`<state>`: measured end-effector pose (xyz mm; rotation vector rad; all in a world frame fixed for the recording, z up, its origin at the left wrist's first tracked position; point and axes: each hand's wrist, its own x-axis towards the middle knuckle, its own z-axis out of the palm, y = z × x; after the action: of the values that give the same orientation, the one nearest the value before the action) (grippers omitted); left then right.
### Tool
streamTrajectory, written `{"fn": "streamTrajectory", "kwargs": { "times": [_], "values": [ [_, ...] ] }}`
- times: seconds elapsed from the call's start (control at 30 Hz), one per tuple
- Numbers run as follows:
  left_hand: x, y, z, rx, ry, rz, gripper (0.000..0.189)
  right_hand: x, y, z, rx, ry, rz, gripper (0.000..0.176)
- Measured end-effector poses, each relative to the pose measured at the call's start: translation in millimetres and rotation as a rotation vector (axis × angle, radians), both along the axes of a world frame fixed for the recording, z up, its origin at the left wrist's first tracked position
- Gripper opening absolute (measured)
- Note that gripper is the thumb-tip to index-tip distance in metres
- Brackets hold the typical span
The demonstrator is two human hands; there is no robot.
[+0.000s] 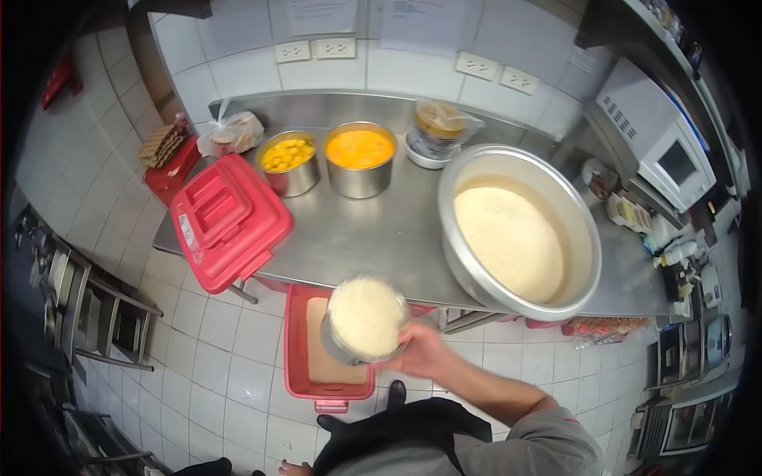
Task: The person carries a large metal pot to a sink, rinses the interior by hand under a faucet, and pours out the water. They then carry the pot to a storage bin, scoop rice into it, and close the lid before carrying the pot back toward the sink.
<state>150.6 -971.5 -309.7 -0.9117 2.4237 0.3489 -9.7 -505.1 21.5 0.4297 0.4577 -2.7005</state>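
Observation:
My right hand point(421, 350) is closed on the side of a round metal container point(336, 343), filled to the top with white rice grains point(367, 316). The container is above an open red bin point(293, 341) on the floor, which has a pale layer of rice point(333, 369) inside. To the right on the steel table stands a large metal pot point(587, 238), also holding pale rice point(508, 238). At the bottom edge my left hand point(297, 469) shows only in part, its fingers apart with nothing visible in them.
On the steel table point(381, 246) lies a red lid point(230, 222). Behind it stand a metal pot of egg yolks point(287, 155), a pot of orange-yellow liquid point(359, 148) and a bagged tub point(439, 123). A white microwave point(655, 135) is at the right.

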Motion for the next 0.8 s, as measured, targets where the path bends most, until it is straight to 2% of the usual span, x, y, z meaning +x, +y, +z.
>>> {"fn": "streamTrajectory", "kwargs": {
  "times": [0.07,0.1,0.17,0.2,0.23,0.27,0.33,0.37,0.4,0.43,0.47,0.5,0.57,0.6,0.7,0.73,0.8],
  "values": [
    [14.2,0.5,1.7,-0.010,-0.032,0.079,0.086,10.6,42.8,54.5,0.034,0.083,-0.107,0.061],
    [12.8,5.7,-1.5,-0.002,0.024,0.147,0.080,15.3,62.6,77.8,0.115,0.119,-0.198,0.061],
    [-24.6,41.2,34.8,0.009,0.127,0.295,0.072,24.9,108.5,112.2,0.323,0.128,-0.371,0.059],
    [-36.6,44.6,33.2,0.032,0.167,0.265,0.072,26.1,130.2,123.6,0.375,0.185,-0.448,0.053],
    [-48.3,47.9,31.8,0.055,0.207,0.234,0.073,29.9,159.9,123.8,0.617,0.139,-0.561,0.045],
    [-59.8,51.3,30.9,0.079,0.245,0.203,0.074,34.3,198.9,108.5,0.704,0.080,-0.687,0.037],
    [-86.3,49.0,20.7,0.091,0.321,0.133,0.076,31.0,214.8,125.1,1.265,0.037,-0.806,0.057],
    [-108.5,53.3,38.1,0.118,0.282,0.130,0.076,27.3,214.3,124.0,1.584,0.007,-0.878,0.065],
    [-128.7,50.4,33.2,0.116,0.315,0.160,0.076,26.3,249.5,103.9,2.027,-0.117,-0.812,0.067],
    [-151.8,43.6,31.4,0.127,0.368,0.143,0.075,27.2,257.4,91.6,2.641,-0.042,-0.884,0.070],
    [-176.6,37.3,33.5,0.169,0.441,0.157,0.075,25.8,250.2,88.3,2.942,-0.106,-0.797,0.072],
    [-203.7,31.4,35.8,0.213,0.512,0.159,0.076,27.2,241.0,85.7,3.052,-0.170,-0.669,0.067],
    [-268.4,12.0,24.9,0.266,0.671,0.117,0.074,29.1,224.3,86.1,3.154,-0.075,-0.528,0.067],
    [-300.6,10.4,39.8,0.346,0.703,0.163,0.073,28.3,216.0,86.5,3.203,-0.038,-0.452,0.067],
    [-401.1,19.5,111.7,0.560,0.677,0.297,0.072,17.3,196.1,90.0,3.337,-0.008,-0.711,0.069],
    [-435.8,15.8,115.6,0.762,0.679,0.349,0.072,9.4,177.6,96.5,3.325,-0.056,-0.855,0.068],
    [-493.4,19.0,137.2,1.090,0.616,0.467,0.073,0.0,136.7,104.2,3.068,-0.010,-1.053,0.064]
  ]
}}
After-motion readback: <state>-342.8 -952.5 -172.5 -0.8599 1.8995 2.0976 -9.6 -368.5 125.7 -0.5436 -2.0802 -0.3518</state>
